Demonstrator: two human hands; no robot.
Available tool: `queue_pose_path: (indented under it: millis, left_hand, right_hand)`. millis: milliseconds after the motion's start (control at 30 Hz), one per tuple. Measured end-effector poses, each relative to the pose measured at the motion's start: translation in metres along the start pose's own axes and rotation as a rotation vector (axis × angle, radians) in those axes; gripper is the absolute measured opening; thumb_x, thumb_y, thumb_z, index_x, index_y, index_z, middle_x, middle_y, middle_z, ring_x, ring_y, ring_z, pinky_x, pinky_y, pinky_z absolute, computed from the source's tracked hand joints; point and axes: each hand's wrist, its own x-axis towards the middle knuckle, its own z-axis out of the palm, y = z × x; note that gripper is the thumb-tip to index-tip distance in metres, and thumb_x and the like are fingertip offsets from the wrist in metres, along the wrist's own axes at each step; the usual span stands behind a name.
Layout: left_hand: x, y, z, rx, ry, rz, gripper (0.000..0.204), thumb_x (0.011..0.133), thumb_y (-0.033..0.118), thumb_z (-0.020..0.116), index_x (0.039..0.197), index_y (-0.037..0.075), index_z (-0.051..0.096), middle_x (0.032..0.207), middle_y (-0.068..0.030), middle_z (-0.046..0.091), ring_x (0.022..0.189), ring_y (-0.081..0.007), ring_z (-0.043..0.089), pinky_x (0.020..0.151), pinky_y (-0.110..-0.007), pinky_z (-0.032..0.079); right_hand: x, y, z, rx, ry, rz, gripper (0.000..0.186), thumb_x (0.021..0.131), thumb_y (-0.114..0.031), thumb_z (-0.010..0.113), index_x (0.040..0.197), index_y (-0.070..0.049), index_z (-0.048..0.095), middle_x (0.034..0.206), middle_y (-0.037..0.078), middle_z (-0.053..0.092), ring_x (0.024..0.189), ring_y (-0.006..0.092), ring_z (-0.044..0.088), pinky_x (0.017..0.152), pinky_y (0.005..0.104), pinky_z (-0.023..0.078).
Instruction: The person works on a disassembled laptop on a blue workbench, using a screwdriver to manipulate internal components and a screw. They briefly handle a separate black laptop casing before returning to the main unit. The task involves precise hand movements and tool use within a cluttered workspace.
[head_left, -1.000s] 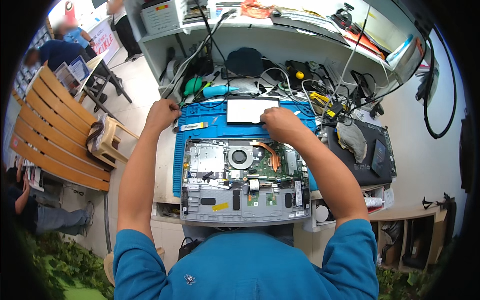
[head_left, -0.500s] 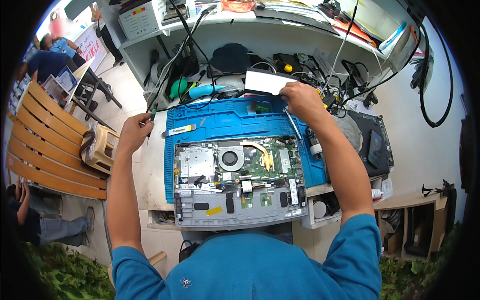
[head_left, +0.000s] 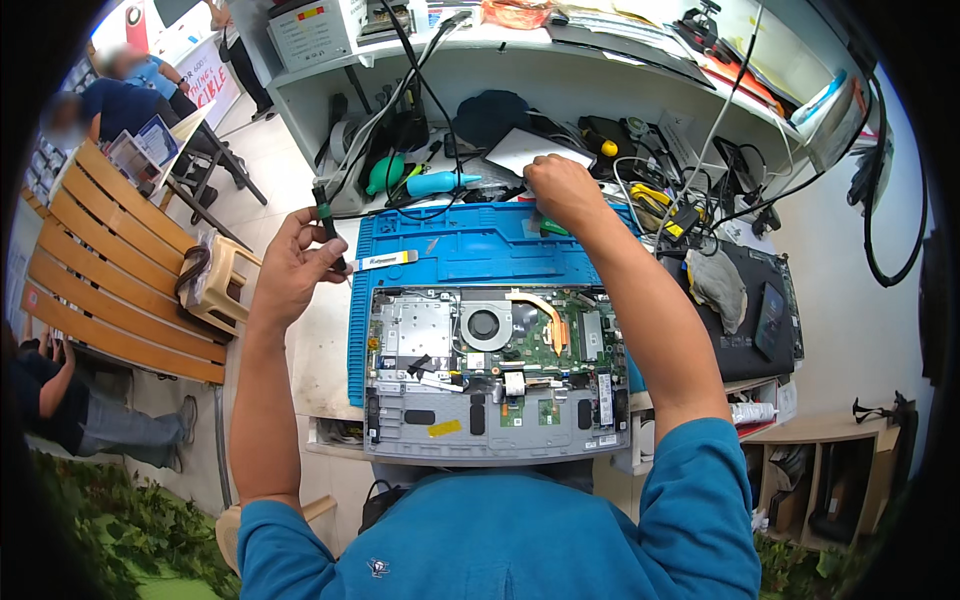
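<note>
My left hand is closed around a screwdriver with a black and green handle, held upright left of the blue mat. Over the mat's far edge, my right hand is closed with its fingers pointing down, by a flat white box; what its fingertips hold is hidden. An opened laptop base lies on the near part of the mat, its fan, copper heat pipe and green board showing. A flat pry tool rests on the mat near my left hand.
Behind the mat are a blue tube, a green blower bulb and tangled cables. To the right, a grey cloth and a phone lie on a black laptop. A slatted wooden bench and other people are at left.
The white box has gone from raised in my right hand to lying flatter farther back. My right hand has moved slightly left in view; the left has turned, showing more of the screwdriver.
</note>
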Motion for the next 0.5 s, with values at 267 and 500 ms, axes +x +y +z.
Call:
queue_pose_path:
  millis: [267, 500]
  left_hand:
    - [0.013, -0.021, -0.005, -0.079, 0.177, 0.028, 0.053, 0.109, 0.017, 0.075, 0.151, -0.001, 0.048, 0.109, -0.0113, 0.072, 0.087, -0.0233, 0.081, 0.072, -0.03, 0.069]
    - [0.012, -0.029, -0.012, -0.111, 0.215, -0.05, 0.059, 0.111, 0.026, 0.072, 0.152, 0.002, 0.036, 0.107, -0.0139, 0.07, 0.08, -0.0273, 0.082, 0.063, -0.03, 0.07]
  right_hand:
    - [-0.02, -0.013, -0.006, 0.051, 0.134, -0.148, 0.008, 0.089, -0.011, 0.078, 0.092, -0.004, 0.079, 0.101, 0.011, 0.073, 0.104, 0.0307, 0.068, 0.095, 0.0427, 0.055]
    - [-0.112, -0.034, -0.066, 0.253, 0.217, -0.188, 0.017, 0.092, -0.01, 0.081, 0.106, -0.002, 0.076, 0.099, 0.01, 0.07, 0.096, 0.0298, 0.063, 0.088, 0.0435, 0.049]
